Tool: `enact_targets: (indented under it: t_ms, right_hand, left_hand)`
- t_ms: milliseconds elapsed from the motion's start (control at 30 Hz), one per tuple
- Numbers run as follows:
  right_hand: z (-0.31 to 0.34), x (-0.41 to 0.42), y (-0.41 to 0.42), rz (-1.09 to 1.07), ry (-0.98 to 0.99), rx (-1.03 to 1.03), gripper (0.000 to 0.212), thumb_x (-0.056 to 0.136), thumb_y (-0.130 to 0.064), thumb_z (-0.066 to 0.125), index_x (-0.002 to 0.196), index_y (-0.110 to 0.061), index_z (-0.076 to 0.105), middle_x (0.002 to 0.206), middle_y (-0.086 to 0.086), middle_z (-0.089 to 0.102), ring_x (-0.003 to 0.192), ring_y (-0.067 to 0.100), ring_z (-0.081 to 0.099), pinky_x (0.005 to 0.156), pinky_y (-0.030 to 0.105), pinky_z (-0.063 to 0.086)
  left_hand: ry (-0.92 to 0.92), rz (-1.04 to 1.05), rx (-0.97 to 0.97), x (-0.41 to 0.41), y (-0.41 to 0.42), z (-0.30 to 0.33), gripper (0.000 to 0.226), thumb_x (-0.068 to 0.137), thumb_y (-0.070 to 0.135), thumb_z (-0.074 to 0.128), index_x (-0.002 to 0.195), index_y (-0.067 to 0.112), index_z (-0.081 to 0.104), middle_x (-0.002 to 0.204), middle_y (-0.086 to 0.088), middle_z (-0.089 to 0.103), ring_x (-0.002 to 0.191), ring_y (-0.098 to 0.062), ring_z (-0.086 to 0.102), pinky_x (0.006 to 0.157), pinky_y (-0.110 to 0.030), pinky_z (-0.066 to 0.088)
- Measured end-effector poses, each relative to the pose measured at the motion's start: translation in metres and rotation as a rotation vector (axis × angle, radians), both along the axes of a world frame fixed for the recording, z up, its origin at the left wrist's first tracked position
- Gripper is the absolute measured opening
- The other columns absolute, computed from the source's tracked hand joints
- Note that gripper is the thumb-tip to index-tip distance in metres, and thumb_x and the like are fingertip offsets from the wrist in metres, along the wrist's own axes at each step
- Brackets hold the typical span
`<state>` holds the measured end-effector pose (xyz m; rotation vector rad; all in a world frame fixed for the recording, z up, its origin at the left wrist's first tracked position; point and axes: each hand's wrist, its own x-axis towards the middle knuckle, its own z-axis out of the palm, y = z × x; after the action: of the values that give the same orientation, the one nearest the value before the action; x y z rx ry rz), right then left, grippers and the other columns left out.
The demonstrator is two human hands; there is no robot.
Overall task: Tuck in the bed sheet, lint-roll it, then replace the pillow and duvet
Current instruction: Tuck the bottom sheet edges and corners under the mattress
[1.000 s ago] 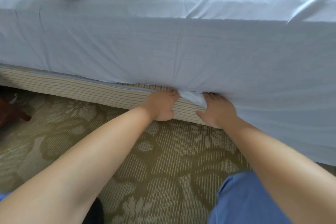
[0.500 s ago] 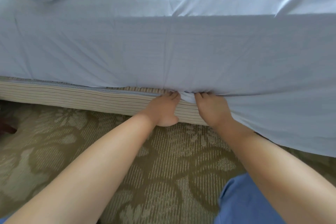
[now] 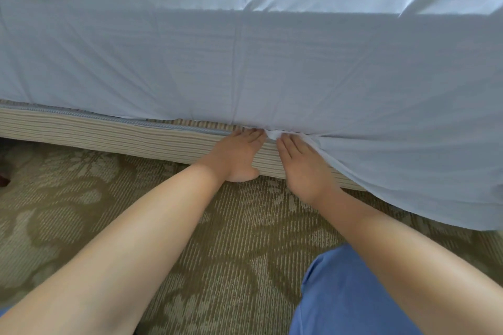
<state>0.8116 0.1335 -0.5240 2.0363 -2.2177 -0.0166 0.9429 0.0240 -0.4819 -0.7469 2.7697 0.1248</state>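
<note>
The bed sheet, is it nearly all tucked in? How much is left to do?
Not yet. Left of the hands the bed sheet already disappears above the striped bed base. Now the left hand and right hand push a bunched fold into the gap. To the right the sheet hangs loose toward the carpet. Lint-rolling, pillow and duvet remain.

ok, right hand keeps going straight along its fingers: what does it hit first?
The right hand points into the seam under the mattress, so it would meet the bunched fold of bed sheet at its fingertips first, then probably the striped bed base; depth there is unclear.
</note>
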Motion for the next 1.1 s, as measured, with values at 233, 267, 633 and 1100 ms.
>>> enact_targets:
  t_ms: [233, 267, 633, 1100]
  right_hand:
    - [0.013, -0.015, -0.033, -0.089, -0.185, 0.049, 0.064, 0.086, -0.02, 0.051, 0.145, -0.005, 0.031, 0.143, 0.012, 0.043, 0.129, 0.026, 0.041, 0.11, 0.031, 0.025]
    - [0.017, -0.016, -0.039, -0.119, -0.198, 0.08, 0.06, 0.086, -0.022, 0.051, 0.142, -0.007, 0.034, 0.139, 0.01, 0.047, 0.126, 0.025, 0.044, 0.106, 0.031, 0.029]
    - [0.019, 0.008, -0.024, -0.136, -0.134, 0.097, 0.071, 0.087, -0.012, 0.051, 0.149, -0.001, 0.016, 0.151, 0.014, 0.03, 0.138, 0.028, 0.028, 0.117, 0.033, 0.015]
    - [0.029, -0.039, -0.011, -0.271, -0.146, 0.172, 0.066, 0.087, -0.028, 0.054, 0.145, -0.014, 0.028, 0.143, 0.003, 0.043, 0.13, 0.02, 0.041, 0.104, 0.03, 0.031]
  left_hand:
    - [0.02, 0.062, 0.027, -0.019, -0.012, -0.003, 0.086, 0.089, 0.031, 0.056, 0.153, 0.015, 0.003, 0.159, -0.005, 0.014, 0.145, -0.02, 0.015, 0.115, -0.029, 0.015]
    - [0.007, 0.064, 0.032, -0.02, -0.013, -0.003, 0.085, 0.089, 0.031, 0.056, 0.153, 0.015, 0.002, 0.159, -0.005, 0.013, 0.145, -0.02, 0.015, 0.115, -0.029, 0.015]
    - [0.06, 0.034, 0.074, -0.013, -0.002, -0.005, 0.081, 0.087, 0.012, 0.053, 0.153, 0.01, 0.007, 0.159, -0.009, 0.012, 0.145, -0.023, 0.016, 0.117, -0.035, 0.021]
    - [-0.077, 0.024, -0.039, -0.04, 0.002, 0.008, 0.079, 0.086, 0.018, 0.054, 0.153, 0.01, 0.012, 0.154, -0.007, 0.029, 0.134, -0.026, 0.036, 0.102, -0.037, 0.041]
